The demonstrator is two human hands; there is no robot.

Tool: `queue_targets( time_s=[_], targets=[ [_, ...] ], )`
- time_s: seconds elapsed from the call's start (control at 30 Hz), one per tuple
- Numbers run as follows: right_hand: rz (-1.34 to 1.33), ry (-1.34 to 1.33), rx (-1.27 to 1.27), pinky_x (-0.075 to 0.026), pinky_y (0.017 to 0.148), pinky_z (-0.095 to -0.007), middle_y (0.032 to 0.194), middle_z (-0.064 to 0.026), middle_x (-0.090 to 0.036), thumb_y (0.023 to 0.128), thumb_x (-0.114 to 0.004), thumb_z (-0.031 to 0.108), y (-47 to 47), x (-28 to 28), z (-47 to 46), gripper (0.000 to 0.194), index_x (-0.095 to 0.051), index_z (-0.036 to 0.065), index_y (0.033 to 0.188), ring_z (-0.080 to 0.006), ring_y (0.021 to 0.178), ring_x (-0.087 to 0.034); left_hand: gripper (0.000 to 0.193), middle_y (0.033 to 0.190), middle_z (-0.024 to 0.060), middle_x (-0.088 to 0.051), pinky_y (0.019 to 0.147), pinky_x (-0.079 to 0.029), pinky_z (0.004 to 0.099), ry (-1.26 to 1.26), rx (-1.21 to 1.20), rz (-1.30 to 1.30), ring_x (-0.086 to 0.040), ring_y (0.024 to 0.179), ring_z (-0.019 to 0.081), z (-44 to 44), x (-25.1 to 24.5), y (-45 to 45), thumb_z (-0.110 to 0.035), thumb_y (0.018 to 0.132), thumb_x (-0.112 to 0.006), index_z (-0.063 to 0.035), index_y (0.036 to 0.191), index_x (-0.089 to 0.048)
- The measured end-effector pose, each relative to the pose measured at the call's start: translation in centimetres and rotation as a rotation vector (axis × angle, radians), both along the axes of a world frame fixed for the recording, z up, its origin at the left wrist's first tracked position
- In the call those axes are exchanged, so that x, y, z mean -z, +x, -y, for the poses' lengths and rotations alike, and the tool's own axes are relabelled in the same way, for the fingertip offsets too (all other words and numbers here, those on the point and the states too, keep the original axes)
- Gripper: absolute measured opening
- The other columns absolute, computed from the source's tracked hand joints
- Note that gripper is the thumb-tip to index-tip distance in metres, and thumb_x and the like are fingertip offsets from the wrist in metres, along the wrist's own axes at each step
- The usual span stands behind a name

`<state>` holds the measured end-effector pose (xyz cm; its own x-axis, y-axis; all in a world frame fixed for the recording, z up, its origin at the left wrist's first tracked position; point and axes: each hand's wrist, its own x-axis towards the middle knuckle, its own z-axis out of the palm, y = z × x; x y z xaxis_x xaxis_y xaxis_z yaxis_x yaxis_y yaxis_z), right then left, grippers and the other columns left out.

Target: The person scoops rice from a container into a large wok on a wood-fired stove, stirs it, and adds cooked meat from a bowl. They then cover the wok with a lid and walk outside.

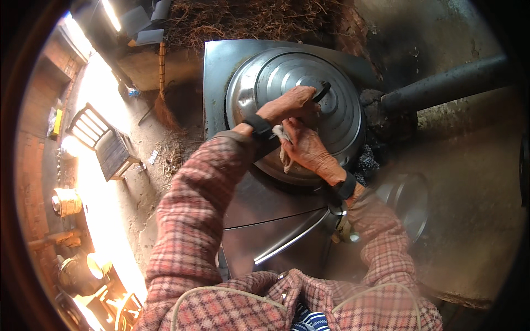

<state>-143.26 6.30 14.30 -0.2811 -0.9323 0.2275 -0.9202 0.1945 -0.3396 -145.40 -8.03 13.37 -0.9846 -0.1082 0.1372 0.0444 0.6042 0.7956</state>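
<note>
A large ridged metal lid (265,78) sits on the metal-topped stove (215,82) before me. My left hand (292,103) is closed at the dark lid handle (323,92), whose far end sticks out past the fingers. Just below it, my right hand (308,151) grips a crumpled, greyish-beige cloth (285,159) over the near part of the lid. The fingers of both hands are partly hidden, and the two hands almost touch. Dark bands circle both wrists.
A stovepipe (443,85) runs right from the stove. Nearer me lies a long shiny metal utensil (294,240); a round metal piece (408,202) stands by the wall. Dry twigs (248,20) are heaped behind. Leftward are a straw broom (163,109) and a wooden chair (109,149).
</note>
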Motion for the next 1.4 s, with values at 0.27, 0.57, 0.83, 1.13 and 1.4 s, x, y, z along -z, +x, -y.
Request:
queue_targets(
  time_s=[0.27, 0.57, 0.83, 1.13, 1.4],
  targets=[
    [-0.033, -0.069, 0.333, -0.047, 0.080, -0.0383, 0.100, -0.0133, -0.060, 0.077, -0.057, 0.018, -6.4, -3.6, -2.5, 0.028, -0.059, 0.012, 0.105, -0.0307, 0.092, -0.058, 0.053, 0.112, 0.0134, -0.046, 0.085, -0.036, 0.0462, -0.454, 0.082, -0.222, -0.045, 0.107, 0.0320, -1.6, 2.0, 8.5, -0.031, 0.067, -0.068, -0.0071, 0.109, -0.046],
    [0.092, -0.031, 0.557, -0.044, 0.081, -0.0422, 0.105, -0.0200, -0.056, 0.073, -0.064, 0.029, -11.2, 0.8, 1.9, 0.047, -0.051, 0.010, 0.114, -0.0375, 0.094, -0.055, 0.055, 0.113, 0.0142, -0.043, 0.085, -0.033, 0.0474, -0.535, 0.109, -0.195, -0.044, 0.105, 0.0313, -2.3, 2.5, 8.8, -0.039, 0.066, -0.067, -0.0064, 0.106, -0.046],
    [0.282, -0.283, 0.630, -0.045, 0.075, -0.0407, 0.086, -0.0191, -0.061, 0.066, -0.062, 0.015, -11.3, 1.8, 2.8, 0.032, -0.050, 0.006, 0.094, -0.0368, 0.082, -0.058, 0.027, 0.091, 0.0054, -0.049, 0.085, -0.033, 0.0418, -0.493, 0.100, -0.258, -0.047, 0.090, 0.0237, -2.2, 2.8, 8.9, -0.026, 0.069, -0.066, -0.0118, 0.089, -0.053],
    [0.288, -0.260, 0.614, -0.045, 0.076, -0.0397, 0.087, -0.0163, -0.061, 0.067, -0.062, 0.014, -10.9, 1.6, 2.5, 0.027, -0.053, 0.005, 0.092, -0.0349, 0.083, -0.058, 0.029, 0.097, 0.0060, -0.050, 0.087, -0.033, 0.0418, -0.470, 0.048, -0.278, -0.048, 0.096, 0.0247, -2.9, 3.3, 9.5, -0.014, 0.067, -0.064, -0.0107, 0.093, -0.054],
    [0.240, -0.158, 0.588, -0.047, 0.071, -0.0380, 0.085, -0.0162, -0.062, 0.070, -0.063, 0.014, -11.0, 1.0, 2.3, 0.030, -0.054, 0.005, 0.098, -0.0306, 0.077, -0.061, 0.026, 0.093, 0.0063, -0.050, 0.081, -0.037, 0.0393, -0.429, 0.031, -0.332, -0.048, 0.092, 0.0252, -2.4, 3.1, 9.3, -0.012, 0.065, -0.065, -0.0104, 0.089, -0.053]
  ],
)
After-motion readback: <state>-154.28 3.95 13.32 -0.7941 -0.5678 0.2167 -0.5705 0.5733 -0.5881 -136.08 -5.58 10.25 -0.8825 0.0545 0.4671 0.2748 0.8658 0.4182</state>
